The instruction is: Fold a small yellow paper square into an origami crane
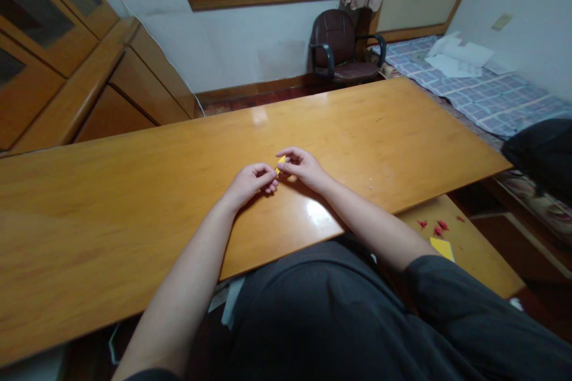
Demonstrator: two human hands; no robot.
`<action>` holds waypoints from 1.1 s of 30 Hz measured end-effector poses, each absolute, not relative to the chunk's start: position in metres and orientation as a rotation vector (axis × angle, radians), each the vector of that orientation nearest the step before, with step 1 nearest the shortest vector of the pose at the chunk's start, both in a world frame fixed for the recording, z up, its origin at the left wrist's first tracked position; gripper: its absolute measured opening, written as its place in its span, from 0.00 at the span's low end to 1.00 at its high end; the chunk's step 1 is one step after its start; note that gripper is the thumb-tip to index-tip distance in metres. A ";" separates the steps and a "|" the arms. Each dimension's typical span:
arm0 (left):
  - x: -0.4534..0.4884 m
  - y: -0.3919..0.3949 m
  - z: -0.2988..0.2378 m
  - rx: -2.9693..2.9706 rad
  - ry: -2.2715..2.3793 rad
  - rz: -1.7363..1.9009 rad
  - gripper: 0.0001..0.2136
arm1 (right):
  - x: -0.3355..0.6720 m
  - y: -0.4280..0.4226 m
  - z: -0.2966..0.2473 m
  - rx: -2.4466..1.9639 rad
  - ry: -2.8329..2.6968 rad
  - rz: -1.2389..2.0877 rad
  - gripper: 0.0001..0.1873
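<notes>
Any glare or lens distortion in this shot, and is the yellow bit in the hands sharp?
Head view: the yellow paper pinched by left hand and right hand is tiny, slightly soft; two glare patches on the glossy table, one beyond the hands, one nearer the camera; the wide lens bows the table's edges.

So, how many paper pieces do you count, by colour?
Yellow: 2, a folded yellow piece between the fingers of the left hand and right hand, and a yellow sheet on the lower board.
Red: 4 red pieces, same board.
Total: 6
</notes>
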State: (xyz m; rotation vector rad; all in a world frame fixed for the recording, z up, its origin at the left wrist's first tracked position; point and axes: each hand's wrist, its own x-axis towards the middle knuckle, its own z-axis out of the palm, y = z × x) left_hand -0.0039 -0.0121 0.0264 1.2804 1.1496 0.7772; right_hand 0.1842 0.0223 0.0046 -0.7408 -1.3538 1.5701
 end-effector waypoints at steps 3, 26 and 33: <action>-0.004 -0.011 0.025 1.285 1.155 0.783 0.18 | 0.184 0.023 0.003 -0.747 -1.366 1.555 0.21; -0.006 -0.012 0.027 1.264 1.117 0.778 0.18 | 0.185 0.022 0.006 -0.762 -1.375 1.546 0.22; -0.009 -0.011 0.024 1.244 1.100 0.816 0.17 | 0.185 0.024 0.004 -0.774 -1.358 1.513 0.23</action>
